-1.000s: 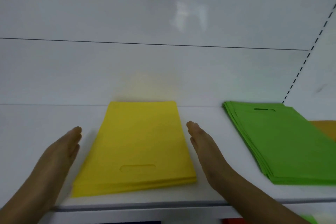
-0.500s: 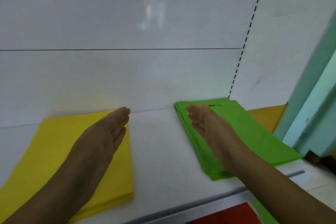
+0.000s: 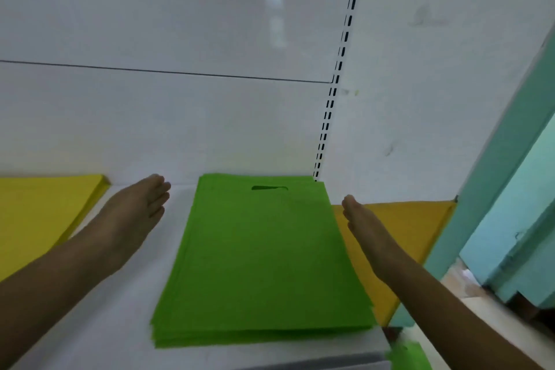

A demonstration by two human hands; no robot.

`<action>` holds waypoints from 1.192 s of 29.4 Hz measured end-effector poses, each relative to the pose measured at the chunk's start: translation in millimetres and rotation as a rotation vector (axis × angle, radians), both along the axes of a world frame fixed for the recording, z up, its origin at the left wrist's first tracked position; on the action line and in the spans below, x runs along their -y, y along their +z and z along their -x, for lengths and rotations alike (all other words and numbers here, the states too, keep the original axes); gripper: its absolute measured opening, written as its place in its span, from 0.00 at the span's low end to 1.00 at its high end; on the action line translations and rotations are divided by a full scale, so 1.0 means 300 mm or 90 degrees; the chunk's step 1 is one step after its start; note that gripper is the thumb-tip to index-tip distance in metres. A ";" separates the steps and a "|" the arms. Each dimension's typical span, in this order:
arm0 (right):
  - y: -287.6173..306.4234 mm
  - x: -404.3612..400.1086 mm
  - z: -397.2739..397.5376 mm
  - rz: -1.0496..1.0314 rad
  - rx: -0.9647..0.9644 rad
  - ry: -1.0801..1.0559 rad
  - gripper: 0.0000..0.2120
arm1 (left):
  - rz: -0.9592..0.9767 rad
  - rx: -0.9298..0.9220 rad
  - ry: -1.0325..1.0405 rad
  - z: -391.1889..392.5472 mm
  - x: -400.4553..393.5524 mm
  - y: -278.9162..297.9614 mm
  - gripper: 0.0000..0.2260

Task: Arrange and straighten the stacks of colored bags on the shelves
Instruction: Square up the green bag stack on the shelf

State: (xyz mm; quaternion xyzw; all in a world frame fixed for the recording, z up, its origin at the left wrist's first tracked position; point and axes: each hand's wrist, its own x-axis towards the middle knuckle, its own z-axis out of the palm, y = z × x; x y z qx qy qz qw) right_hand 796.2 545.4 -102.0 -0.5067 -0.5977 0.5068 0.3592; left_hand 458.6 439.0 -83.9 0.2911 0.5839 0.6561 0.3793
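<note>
A stack of green bags lies in the middle of the white shelf, its cut-out handle at the far end. My left hand hovers flat with straight fingers to the left of the stack, apart from it. My right hand is held flat on edge along the stack's right side, over an orange stack. A yellow stack lies at the far left, partly out of frame. Neither hand holds anything.
The white back panel has a slotted upright behind the green stack. A teal frame borders the shelf on the right. More green material shows below the shelf's front edge.
The view has swung right from the yellow stack to the green one. Both hands left the yellow stack's sides and now flank the green stack, the right hand moving off its top.
</note>
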 end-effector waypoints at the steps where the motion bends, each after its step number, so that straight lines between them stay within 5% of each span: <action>1: -0.007 -0.017 0.013 0.010 0.001 0.006 0.28 | 0.001 0.028 0.012 -0.037 -0.016 -0.013 0.20; 4: -0.023 -0.049 0.063 0.024 0.024 0.081 0.33 | 0.067 0.002 -0.001 -0.184 -0.072 -0.023 0.17; 7: -0.055 -0.107 0.057 0.034 0.015 0.106 0.27 | 0.093 -0.057 -0.043 -0.290 -0.079 -0.016 0.14; 12: -0.065 -0.161 0.003 0.083 -0.140 0.082 0.17 | 0.046 0.028 0.112 -0.173 -0.111 -0.036 0.22; 18: -0.053 -0.184 0.049 0.112 -0.171 0.103 0.21 | 0.130 -0.063 0.025 -0.304 -0.175 -0.022 0.16; 23: -0.085 -0.205 0.008 0.134 -0.231 0.095 0.21 | 0.047 -0.036 0.148 -0.192 -0.171 -0.010 0.20; 35: -0.117 -0.274 0.028 0.110 -0.267 0.065 0.24 | 0.037 -0.056 0.062 -0.207 -0.250 -0.045 0.13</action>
